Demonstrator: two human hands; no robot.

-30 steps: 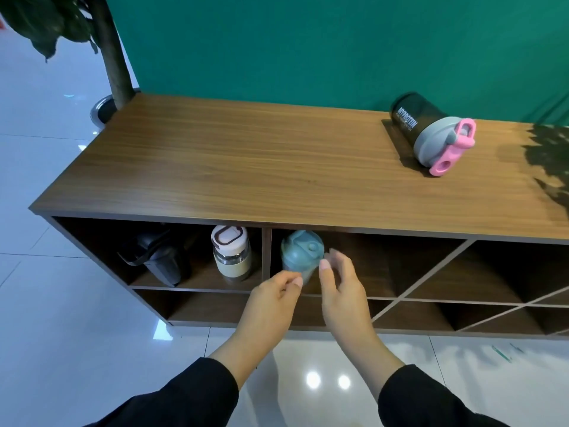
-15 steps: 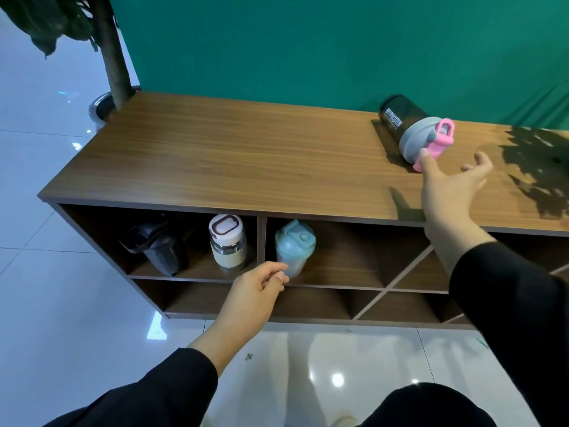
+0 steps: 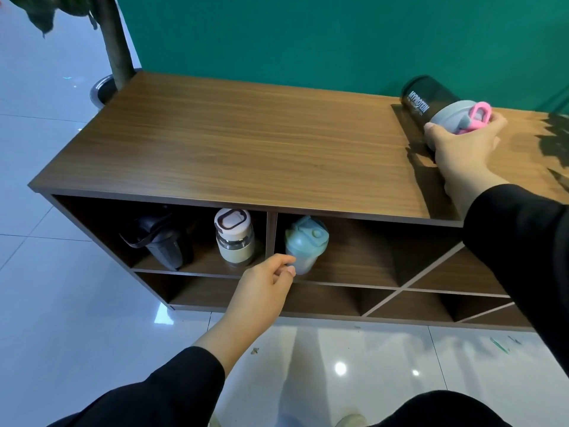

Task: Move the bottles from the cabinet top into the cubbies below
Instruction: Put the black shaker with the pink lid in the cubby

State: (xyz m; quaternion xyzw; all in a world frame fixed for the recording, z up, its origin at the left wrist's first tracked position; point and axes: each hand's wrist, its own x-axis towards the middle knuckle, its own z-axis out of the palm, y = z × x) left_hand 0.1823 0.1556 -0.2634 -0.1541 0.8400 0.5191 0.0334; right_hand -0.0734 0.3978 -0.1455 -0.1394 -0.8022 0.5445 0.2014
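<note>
A black shaker bottle [image 3: 421,100] with a grey lid and pink cap lies on its side at the far right of the wooden cabinet top [image 3: 231,143]. My right hand [image 3: 462,149] is wrapped around its lid end. A teal bottle [image 3: 304,241] stands in the upper middle cubby. My left hand [image 3: 261,288] hovers just in front of its base, fingers loosely curled and holding nothing. In the upper left cubby stand a cream bottle with a white lid [image 3: 234,238] and a dark shaker [image 3: 160,241].
A potted plant's trunk [image 3: 118,47] and pot [image 3: 103,90] stand at the cabinet's far left end. A green wall runs behind the cabinet. Lower cubbies and diagonal-divided cubbies [image 3: 431,272] lie to the right. The floor is glossy white tile.
My right hand left the teal bottle, rose to the cabinet top and closed on the black shaker's lid. My left hand drew back slightly from the teal bottle.
</note>
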